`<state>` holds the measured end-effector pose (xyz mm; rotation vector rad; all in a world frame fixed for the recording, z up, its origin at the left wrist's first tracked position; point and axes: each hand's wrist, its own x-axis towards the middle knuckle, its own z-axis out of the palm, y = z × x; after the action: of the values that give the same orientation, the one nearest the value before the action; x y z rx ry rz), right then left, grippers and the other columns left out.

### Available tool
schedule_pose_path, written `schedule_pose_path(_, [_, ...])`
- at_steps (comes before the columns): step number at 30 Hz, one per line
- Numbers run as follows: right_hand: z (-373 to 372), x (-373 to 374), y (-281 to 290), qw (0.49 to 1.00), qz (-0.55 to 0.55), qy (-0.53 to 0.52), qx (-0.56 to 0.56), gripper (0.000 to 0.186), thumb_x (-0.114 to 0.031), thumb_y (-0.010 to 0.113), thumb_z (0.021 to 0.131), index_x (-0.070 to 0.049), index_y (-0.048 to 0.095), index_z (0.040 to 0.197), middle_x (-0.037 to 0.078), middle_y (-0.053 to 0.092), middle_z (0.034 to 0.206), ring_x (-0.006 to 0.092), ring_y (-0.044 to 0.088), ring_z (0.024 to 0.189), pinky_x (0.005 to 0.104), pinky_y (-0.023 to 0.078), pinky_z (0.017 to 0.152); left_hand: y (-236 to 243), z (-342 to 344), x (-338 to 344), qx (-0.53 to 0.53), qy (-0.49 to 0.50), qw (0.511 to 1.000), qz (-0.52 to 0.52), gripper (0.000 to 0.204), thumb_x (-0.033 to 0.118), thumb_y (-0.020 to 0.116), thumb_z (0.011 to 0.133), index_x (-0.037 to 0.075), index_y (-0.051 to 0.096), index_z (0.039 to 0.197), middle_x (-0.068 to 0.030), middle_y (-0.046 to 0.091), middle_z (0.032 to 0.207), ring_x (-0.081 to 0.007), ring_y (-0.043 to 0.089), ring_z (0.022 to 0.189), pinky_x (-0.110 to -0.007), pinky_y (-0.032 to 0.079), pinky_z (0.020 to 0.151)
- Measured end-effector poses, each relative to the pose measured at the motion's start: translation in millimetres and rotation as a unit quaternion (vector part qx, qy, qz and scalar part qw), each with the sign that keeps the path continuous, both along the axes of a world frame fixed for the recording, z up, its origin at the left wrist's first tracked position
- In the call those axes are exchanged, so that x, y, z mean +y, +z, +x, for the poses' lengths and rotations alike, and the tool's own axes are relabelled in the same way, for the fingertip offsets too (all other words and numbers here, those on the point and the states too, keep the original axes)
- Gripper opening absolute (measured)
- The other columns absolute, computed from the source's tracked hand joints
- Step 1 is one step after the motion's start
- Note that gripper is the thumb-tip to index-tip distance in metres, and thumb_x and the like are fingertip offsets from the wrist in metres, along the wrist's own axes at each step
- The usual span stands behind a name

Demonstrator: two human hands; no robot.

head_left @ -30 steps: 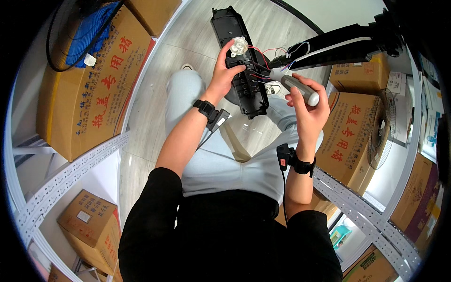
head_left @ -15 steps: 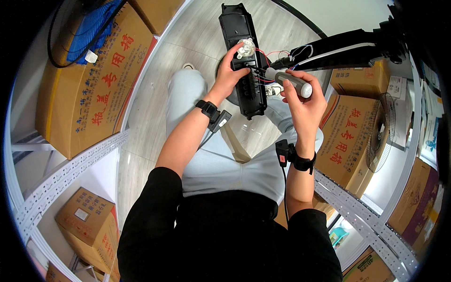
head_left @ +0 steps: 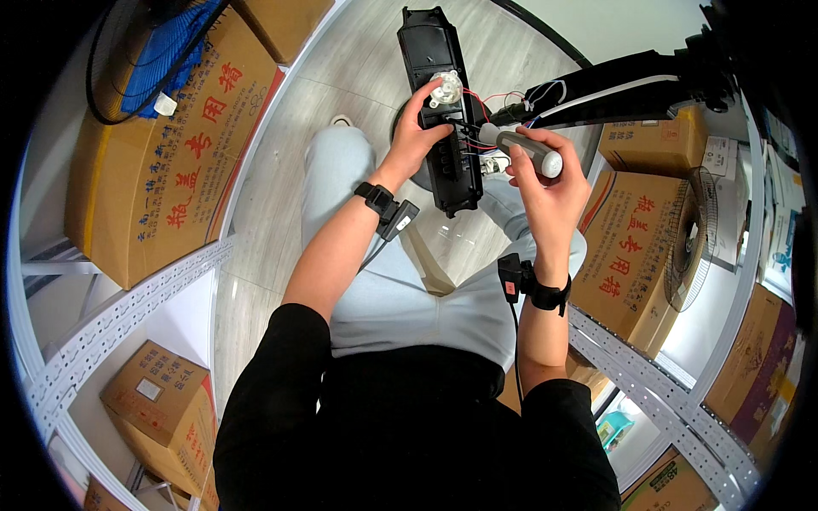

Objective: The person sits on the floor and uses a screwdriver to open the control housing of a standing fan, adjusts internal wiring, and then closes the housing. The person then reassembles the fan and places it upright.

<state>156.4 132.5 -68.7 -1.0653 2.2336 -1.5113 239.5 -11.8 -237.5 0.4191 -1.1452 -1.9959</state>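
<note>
- From where I stand, the black panel (head_left: pixel 447 166) lies ahead and to the left of the right hand (head_left: pixel 547 192), over the pale floor (head_left: pixel 354 68); its long axis runs away from the person, far end leaning slightly left
- The screwdriver (head_left: pixel 530 152) points across that axis, its shaft (head_left: pixel 471 127) aimed left and slightly away at the panel's middle, near the left thumb; I can't tell whether the tip touches
- The right fingers are wrapped round the grey handle, off to the right of the panel
- The left hand (head_left: pixel 409 140) is the nearer one to the panel: index finger at the clear part (head_left: pixel 446 88), thumb laid over the panel's left side; the other fingers are hidden, so I can't tell whether they grip underneath
- Thin wires (head_left: pixel 482 146) come off the panel's right side, close by the shaft, others reaching toward the black arm (head_left: pixel 596 89)
- On the left stand a big carton (head_left: pixel 183 170) and, lower down, a smaller carton (head_left: pixel 158 392)
- On the right, a fan (head_left: pixel 690 234) stands beside another carton (head_left: pixel 626 255)
- What any carton holds, I can't see from here
</note>
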Motion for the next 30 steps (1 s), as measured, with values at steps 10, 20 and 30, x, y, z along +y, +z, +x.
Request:
schedule_pose_path(10, [2.3, -6.1, 8.0, 0.989, 0.042, 0.011, 0.145, 0.04, -0.02, 0.083, 0.081, -0.008, 0.064, 0.115, 0.013, 0.073, 0.089, 0.0164, 0.072, 0.079, 0.0277, 0.056, 0.067, -2.9, 0.2, -0.9, -0.002, -0.005, 1.0, -0.011, 0.081, -0.018, 0.063, 0.076, 0.01, 0.041, 0.149, -0.0088, 0.048, 0.144, -0.0194, 0.05, 0.13, -0.032, 0.043, 0.107])
schedule_pose_path(20, [-5.4, -12.0, 9.3, 0.975, 0.02, 0.064, 0.212, 0.04, -0.019, 0.082, 0.081, -0.008, 0.062, 0.113, 0.013, 0.07, 0.095, 0.0274, 0.07, 0.082, 0.0364, 0.056, 0.073, -0.9, -0.6, 0.2, 0.001, 0.003, 1.0, 0.002, 0.077, -0.017, 0.061, 0.075, 0.009, 0.046, 0.145, -0.0064, 0.052, 0.138, -0.0166, 0.05, 0.127, -0.03, 0.04, 0.107])
schedule_pose_path(30, [-5.5, -15.2, 6.0, 0.967, -0.009, 0.038, 0.253, 0.037, -0.025, 0.079, 0.084, -0.009, 0.062, 0.113, 0.01, 0.067, 0.089, 0.0208, 0.068, 0.069, 0.0312, 0.054, 0.058, -7.3, -2.0, -1.4, -0.014, 0.001, 0.999, -0.035, 0.08, -0.017, 0.064, 0.076, 0.01, 0.043, 0.148, -0.0074, 0.051, 0.141, -0.0184, 0.05, 0.128, -0.031, 0.042, 0.107])
